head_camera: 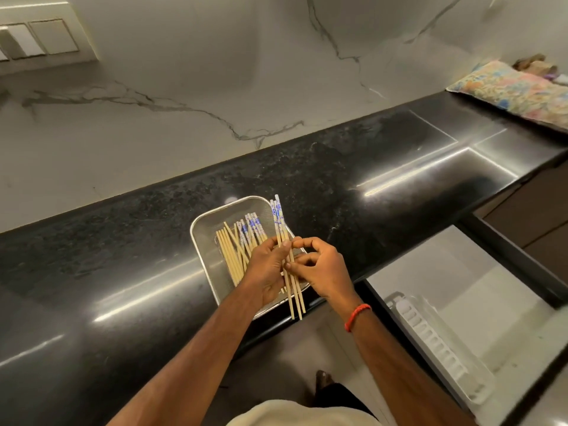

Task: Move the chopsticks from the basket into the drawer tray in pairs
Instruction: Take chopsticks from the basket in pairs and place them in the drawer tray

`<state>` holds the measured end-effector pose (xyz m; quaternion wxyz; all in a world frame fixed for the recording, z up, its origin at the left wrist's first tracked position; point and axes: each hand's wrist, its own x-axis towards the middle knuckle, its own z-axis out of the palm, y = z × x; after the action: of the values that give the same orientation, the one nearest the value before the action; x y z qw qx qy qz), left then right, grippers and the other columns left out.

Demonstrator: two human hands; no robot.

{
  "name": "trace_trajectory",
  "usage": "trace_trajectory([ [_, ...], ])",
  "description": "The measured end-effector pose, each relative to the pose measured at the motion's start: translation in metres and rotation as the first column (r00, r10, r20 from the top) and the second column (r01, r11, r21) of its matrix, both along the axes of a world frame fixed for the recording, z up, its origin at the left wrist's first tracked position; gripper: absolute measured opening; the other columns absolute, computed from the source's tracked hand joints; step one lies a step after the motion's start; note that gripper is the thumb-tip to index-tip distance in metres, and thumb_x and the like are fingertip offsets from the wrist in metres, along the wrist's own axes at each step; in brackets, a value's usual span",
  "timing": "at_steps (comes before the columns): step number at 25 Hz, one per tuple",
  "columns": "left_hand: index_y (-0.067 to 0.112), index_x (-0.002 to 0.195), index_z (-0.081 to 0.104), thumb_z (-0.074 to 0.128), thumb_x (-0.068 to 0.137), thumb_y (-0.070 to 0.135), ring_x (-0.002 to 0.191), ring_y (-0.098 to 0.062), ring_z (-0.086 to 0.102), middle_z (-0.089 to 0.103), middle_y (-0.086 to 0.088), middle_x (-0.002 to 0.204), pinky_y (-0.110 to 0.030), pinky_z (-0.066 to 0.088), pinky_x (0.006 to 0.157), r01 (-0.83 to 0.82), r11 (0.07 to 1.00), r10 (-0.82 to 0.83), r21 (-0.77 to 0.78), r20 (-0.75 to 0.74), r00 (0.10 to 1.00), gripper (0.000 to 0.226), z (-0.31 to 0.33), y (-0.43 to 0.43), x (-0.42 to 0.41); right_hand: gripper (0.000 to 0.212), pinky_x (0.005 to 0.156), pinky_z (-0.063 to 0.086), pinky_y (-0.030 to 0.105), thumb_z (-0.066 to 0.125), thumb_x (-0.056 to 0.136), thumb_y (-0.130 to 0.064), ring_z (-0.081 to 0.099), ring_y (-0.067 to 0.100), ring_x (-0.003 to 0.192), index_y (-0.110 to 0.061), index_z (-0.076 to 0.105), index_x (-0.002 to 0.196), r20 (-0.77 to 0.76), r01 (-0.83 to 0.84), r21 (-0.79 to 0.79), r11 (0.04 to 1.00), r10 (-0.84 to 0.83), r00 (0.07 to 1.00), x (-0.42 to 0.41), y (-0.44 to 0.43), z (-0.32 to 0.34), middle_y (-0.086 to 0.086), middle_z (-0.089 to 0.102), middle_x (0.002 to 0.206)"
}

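Observation:
A metal mesh basket (212,219) sits on the black counter and holds several bamboo chopsticks (235,250) with blue-and-white patterned tops. My left hand (266,269) grips a small bunch of chopsticks (279,219) lifted above the basket's right side, patterned ends pointing away from me. My right hand (322,269) pinches the same bunch from the right, fingertips meeting those of the left. An open drawer (461,272) lies lower right, with a white plastic tray (442,348) in its near part.
The black granite counter (123,256) runs from left to upper right under a marble wall. A flowered cloth (516,90) lies at the far right of the counter. The drawer's dark front edge (516,259) juts out at the right.

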<state>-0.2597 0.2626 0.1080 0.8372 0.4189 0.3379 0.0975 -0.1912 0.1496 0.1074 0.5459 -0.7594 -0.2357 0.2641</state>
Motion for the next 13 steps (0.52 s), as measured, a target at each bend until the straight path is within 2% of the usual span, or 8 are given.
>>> trace_trajectory([
  [2, 0.005, 0.122, 0.062, 0.049, 0.105, 0.009, 0.083, -0.025, 0.076, 0.074, -0.012, 0.115, -0.043, 0.065, 0.064, 0.037, 0.999, -0.037, -0.033, 0.011, 0.999, 0.022, 0.001, -0.010, 0.006, 0.031, 0.065, 0.061, 0.023, 0.084, 0.077, -0.014, 0.075, 0.012, 0.068, -0.020, 0.067, 0.102, 0.000, -0.001, -0.006, 1.000, 0.001, 1.000, 0.001, -0.013, -0.001, 0.000, 0.076, 0.071],
  [6, 0.005, 0.120, 0.063, 0.049, 0.104, 0.008, 0.090, -0.023, 0.078, 0.079, -0.010, 0.107, -0.045, 0.065, 0.078, 0.095, 0.992, -0.092, -0.085, 0.037, 0.995, 0.021, 0.000, -0.030, 0.018, 0.018, 0.060, 0.057, 0.017, 0.083, 0.079, -0.016, 0.075, 0.011, 0.069, -0.018, 0.070, 0.091, -0.063, 0.012, -0.017, 1.000, -0.013, 0.998, 0.009, -0.038, 0.000, 0.001, 0.076, 0.074],
  [9, 0.008, 0.117, 0.064, 0.049, 0.105, 0.012, 0.092, -0.026, 0.078, 0.080, -0.008, 0.108, -0.048, 0.065, 0.075, 0.145, 0.984, -0.141, -0.103, 0.043, 0.989, 0.020, 0.002, -0.044, 0.027, 0.010, 0.059, 0.057, 0.018, 0.077, 0.085, -0.022, 0.076, 0.013, 0.069, -0.015, 0.070, 0.088, -0.116, 0.043, -0.021, 0.999, -0.045, 0.992, 0.016, -0.056, -0.001, 0.001, 0.077, 0.075],
  [13, 0.008, 0.117, 0.065, 0.048, 0.106, 0.014, 0.094, -0.029, 0.078, 0.079, -0.007, 0.112, -0.044, 0.064, 0.067, 0.167, 0.977, -0.163, -0.131, 0.043, 0.986, 0.021, 0.001, -0.066, 0.042, 0.014, 0.059, 0.058, 0.020, 0.075, 0.086, -0.026, 0.075, 0.014, 0.069, -0.012, 0.072, 0.086, -0.121, 0.073, -0.049, 0.996, -0.078, 0.990, 0.028, -0.080, -0.002, 0.001, 0.077, 0.075],
])
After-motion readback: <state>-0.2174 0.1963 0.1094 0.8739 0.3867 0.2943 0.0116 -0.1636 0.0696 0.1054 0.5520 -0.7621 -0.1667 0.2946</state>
